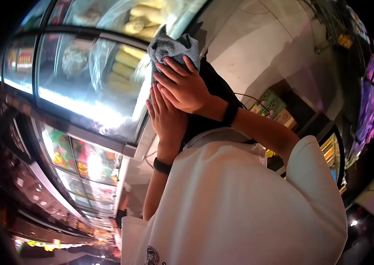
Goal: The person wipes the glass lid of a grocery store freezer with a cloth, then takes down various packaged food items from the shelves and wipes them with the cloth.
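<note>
Person in a plain white T-shirt [226,190] has a fuzzy grey cloth [173,47] out past their fingertips, just beside a glass-paned, metal-framed display case [107,142]. The right hand [186,90] is the nearer 1 — its spread fingers lie flat over the cloth's near part, not clenched. The left hand [168,121] sits lower, fingers straight and unclenched, tips at the near edge — can't tell if anything's pinched underneath. The cloth's long axis seems to run away from the body, roughly in line with the left fingers.
</note>
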Tool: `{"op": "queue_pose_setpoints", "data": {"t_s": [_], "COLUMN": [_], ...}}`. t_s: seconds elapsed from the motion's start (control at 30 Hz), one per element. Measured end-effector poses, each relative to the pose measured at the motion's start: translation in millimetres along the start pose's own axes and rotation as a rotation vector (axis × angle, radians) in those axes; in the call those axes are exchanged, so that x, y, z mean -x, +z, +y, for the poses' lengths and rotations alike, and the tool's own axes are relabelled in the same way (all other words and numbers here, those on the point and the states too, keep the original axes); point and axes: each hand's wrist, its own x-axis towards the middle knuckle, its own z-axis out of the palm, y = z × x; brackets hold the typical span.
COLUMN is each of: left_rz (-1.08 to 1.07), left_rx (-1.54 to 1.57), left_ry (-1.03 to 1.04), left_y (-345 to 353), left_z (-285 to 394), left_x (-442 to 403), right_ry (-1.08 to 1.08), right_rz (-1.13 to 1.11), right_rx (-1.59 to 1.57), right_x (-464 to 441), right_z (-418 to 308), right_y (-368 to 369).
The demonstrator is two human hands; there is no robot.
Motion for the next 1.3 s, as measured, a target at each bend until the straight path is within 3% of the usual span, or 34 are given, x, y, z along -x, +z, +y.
{"op": "queue_pose_setpoints", "data": {"t_s": [0.13,0.37,0.43,0.5,0.6,0.7,0.73,0.83,0.9,0.97,1.03,1.17,1.3], "left_rz": [0.085,0.193,0.340,0.320,0.353,0.502,0.367,0.339,0.412,0.449,0.501,0.617,0.633], "left_rx": [0.029,-0.209,-0.116,-0.094,-0.126,0.028,0.002,0.010,0.184,0.136,0.252,0.190,0.100], "left_ry": [-0.126,-0.547,-0.571,-0.569,-0.574,-0.568,-0.554,-0.552,-0.558,-0.511,-0.591,-0.813,-1.106], "left_y": [-7.3,-4.8,-2.8,-3.3,8.1,2.4,-2.4,2.7,-4.5,-25.0,-53.2,-54.4,-10.3], "left_z": [-43.2,-158.1,-175.9,-176.6,-165.9,-158.0,-152.0,-150.6,-147.9,-155.8,-173.4,-227.5,-304.5], "left_x": [43.7,98.0,115.9,127.8,136.0,147.2,149.8,155.3,162.0,179.7,206.4,268.3,332.9], "right_ry": [-0.185,-0.504,-0.536,-0.495,-0.512,-0.232,-0.169,-0.138,-0.271,-0.365,-0.129,-0.516,-0.645], "right_rz": [-0.120,-0.298,-0.437,-0.472,-0.401,-0.394,-0.453,-0.592,-0.607,-0.619,-0.704,-0.625,-0.718], "right_rx": [-0.004,-0.102,-0.234,-0.330,-0.209,0.101,0.119,0.163,-0.049,-0.178,-0.468,-0.319,-0.124], "right_x": [-10.0,-42.2,-38.4,-26.2,-18.8,2.9,4.5,2.9,-3.0,-6.2,-5.2,5.9,43.4], "right_z": [-50.8,-163.0,-190.4,-198.9,-194.3,-192.9,-191.1,-196.5,-181.0,-196.3,-254.9,-340.3,-403.9], "right_y": [28.2,145.4,158.3,161.9,138.2,116.8,110.0,104.6,120.8,127.2,117.0,143.6,235.2]}}
